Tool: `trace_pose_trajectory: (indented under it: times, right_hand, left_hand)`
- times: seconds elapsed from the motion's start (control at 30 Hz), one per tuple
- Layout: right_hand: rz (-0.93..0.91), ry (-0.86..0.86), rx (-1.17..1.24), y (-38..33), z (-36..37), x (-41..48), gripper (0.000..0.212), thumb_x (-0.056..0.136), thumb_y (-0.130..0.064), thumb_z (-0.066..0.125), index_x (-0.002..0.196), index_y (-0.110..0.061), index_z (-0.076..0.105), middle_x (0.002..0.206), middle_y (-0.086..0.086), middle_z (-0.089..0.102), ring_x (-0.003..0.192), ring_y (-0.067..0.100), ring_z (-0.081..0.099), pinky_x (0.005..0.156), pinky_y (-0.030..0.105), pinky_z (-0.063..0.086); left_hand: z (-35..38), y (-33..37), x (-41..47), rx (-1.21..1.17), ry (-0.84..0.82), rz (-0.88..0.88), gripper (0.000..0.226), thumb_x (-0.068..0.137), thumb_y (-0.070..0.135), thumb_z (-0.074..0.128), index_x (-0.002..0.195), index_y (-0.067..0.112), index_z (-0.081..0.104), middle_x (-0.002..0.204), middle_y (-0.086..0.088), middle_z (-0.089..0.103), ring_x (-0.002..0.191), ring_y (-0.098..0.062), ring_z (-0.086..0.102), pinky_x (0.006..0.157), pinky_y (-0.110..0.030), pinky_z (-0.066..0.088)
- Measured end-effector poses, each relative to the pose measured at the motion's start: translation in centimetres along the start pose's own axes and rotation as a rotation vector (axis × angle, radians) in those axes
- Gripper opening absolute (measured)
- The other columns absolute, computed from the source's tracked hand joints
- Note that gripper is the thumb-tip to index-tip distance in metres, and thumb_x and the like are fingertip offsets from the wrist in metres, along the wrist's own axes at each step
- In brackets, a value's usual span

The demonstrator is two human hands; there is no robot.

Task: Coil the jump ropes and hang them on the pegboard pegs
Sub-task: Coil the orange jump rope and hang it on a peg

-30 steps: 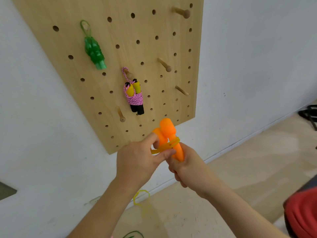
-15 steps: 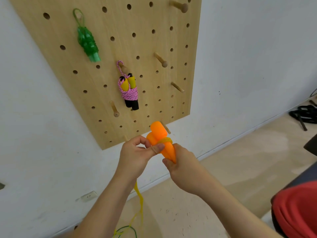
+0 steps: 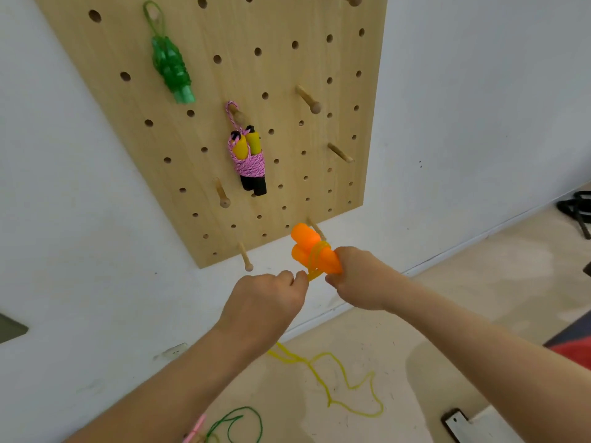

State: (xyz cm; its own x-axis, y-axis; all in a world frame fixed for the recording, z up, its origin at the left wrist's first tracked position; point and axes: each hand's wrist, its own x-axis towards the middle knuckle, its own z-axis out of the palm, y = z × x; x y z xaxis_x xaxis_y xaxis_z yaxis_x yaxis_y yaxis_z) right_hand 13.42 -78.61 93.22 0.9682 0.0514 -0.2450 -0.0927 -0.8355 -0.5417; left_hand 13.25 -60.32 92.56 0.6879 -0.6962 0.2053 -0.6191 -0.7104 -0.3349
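Right hand is wrapped round the lower ends of the 2 orange handles, gripping them side by side with their tips pointing up toward the bottom edge of the pegboard. A few turns of yellow cord circle the pair just above the right fingers. Left hand sits just to the left and a touch lower, fingers curled in, thumb and forefinger pinching that cord where it leaves the wraps. So the bundle sits between the 2 hands, closer to the right one, and the hands are nearly touching. Below, the loose tail of the cord drops behind the left wrist and sprawls in loops across the floor.

Up on the board, a green coiled rope hangs from a peg at upper left, and a pink coiled rope with yellow and black handles hangs mid-board. A bare peg juts out to its right. A green cord lies by the left forearm, and a black rope at far right.
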Motion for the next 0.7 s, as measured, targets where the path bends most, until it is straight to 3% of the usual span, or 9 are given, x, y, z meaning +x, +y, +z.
trace_pose_trajectory:
  times: [0.07,0.13,0.2,0.27,0.33,0.4,0.5,0.6,0.7]
  right_hand:
    - [0.000,0.023,-0.215,0.0,-0.1,-0.4,0.008,0.095,-0.018,0.051,0.097,-0.016,0.043,0.081,0.000,0.049,0.071,0.018,0.049,0.063,0.029,0.038]
    - [-0.031,0.092,-0.462,-0.2,0.1,-1.1,0.017,0.091,-0.009,0.049,0.107,-0.011,0.044,0.081,0.003,0.051,0.072,0.024,0.053,0.061,0.032,0.038]
    - [-0.111,0.138,-0.632,-0.7,0.8,-1.7,0.024,0.088,-0.003,0.045,0.111,-0.008,0.041,0.081,0.004,0.054,0.079,0.028,0.062,0.058,0.033,0.037]
    - [-0.183,0.118,-0.725,-1.2,1.2,-2.1,0.025,0.089,0.000,0.041,0.113,-0.006,0.040,0.072,0.003,0.046,0.084,0.029,0.065,0.056,0.032,0.035]
    - [-0.226,0.047,-0.801,-1.4,0.9,-2.3,0.026,0.090,0.000,0.041,0.115,-0.006,0.042,0.065,0.001,0.034,0.077,0.027,0.060,0.051,0.030,0.032]
    - [-0.273,-0.048,-0.859,-1.5,0.1,-2.5,0.027,0.090,-0.002,0.045,0.116,-0.008,0.044,0.066,0.000,0.034,0.063,0.020,0.047,0.047,0.027,0.028]
    - [-0.372,-0.260,-0.891,-2.1,-1.0,-3.1,0.021,0.094,-0.009,0.050,0.114,-0.013,0.049,0.075,-0.001,0.042,0.063,0.017,0.046,0.050,0.025,0.033]
    - [-0.449,-0.387,-0.810,-2.8,-1.9,-4.1,0.008,0.097,-0.020,0.051,0.104,-0.019,0.052,0.079,-0.004,0.048,0.068,0.015,0.051,0.055,0.025,0.037]
    - [-0.536,-0.331,-0.734,-3.6,-3.5,-5.2,0.009,0.098,-0.031,0.051,0.096,-0.022,0.052,0.073,-0.008,0.045,0.065,0.013,0.051,0.055,0.025,0.036]
  left_hand:
    - [-1.4,0.1,0.1,-0.167,-0.058,-0.055,0.027,0.068,0.014,0.079,0.086,0.019,0.060,0.054,0.005,0.051,0.043,-0.020,0.051,0.040,-0.026,0.036]
    - [-3.5,-0.3,1.0,-0.708,-0.202,-0.310,0.010,0.089,0.026,0.063,0.089,0.024,0.053,0.065,0.005,0.064,0.055,-0.014,0.059,0.053,-0.029,0.047]
    - [-4.6,-1.0,2.1,-1.265,-0.280,-0.482,0.006,0.092,0.017,0.060,0.089,0.019,0.055,0.066,-0.001,0.069,0.047,-0.010,0.053,0.049,-0.024,0.044]
    - [-5.2,-2.2,2.6,-1.450,-0.285,-0.517,0.005,0.092,0.010,0.060,0.095,0.014,0.060,0.064,-0.006,0.066,0.044,-0.008,0.048,0.048,-0.020,0.040]
    - [-5.6,-3.1,2.7,-1.351,-0.376,-0.444,0.019,0.087,0.012,0.067,0.102,0.024,0.067,0.070,-0.001,0.065,0.053,-0.005,0.055,0.056,-0.018,0.044]
    - [-5.9,-3.2,2.7,-0.984,-0.454,-0.266,0.028,0.080,0.024,0.075,0.104,0.037,0.070,0.079,0.009,0.066,0.070,-0.004,0.062,0.067,-0.021,0.048]
    - [-6.3,-3.1,3.1,-0.433,-0.372,0.061,0.025,0.084,0.042,0.067,0.108,0.037,0.071,0.087,0.017,0.060,0.086,-0.004,0.057,0.069,-0.021,0.040]
    - [-6.5,-4.5,3.7,-0.470,-0.330,0.262,0.017,0.085,0.043,0.066,0.096,0.034,0.075,0.087,0.014,0.061,0.083,-0.003,0.055,0.070,-0.026,0.044]
    - [-5.8,-6.0,4.2,-0.899,-0.400,0.166,0.006,0.080,0.028,0.073,0.085,0.026,0.076,0.084,0.013,0.065,0.080,-0.003,0.061,0.076,-0.030,0.052]
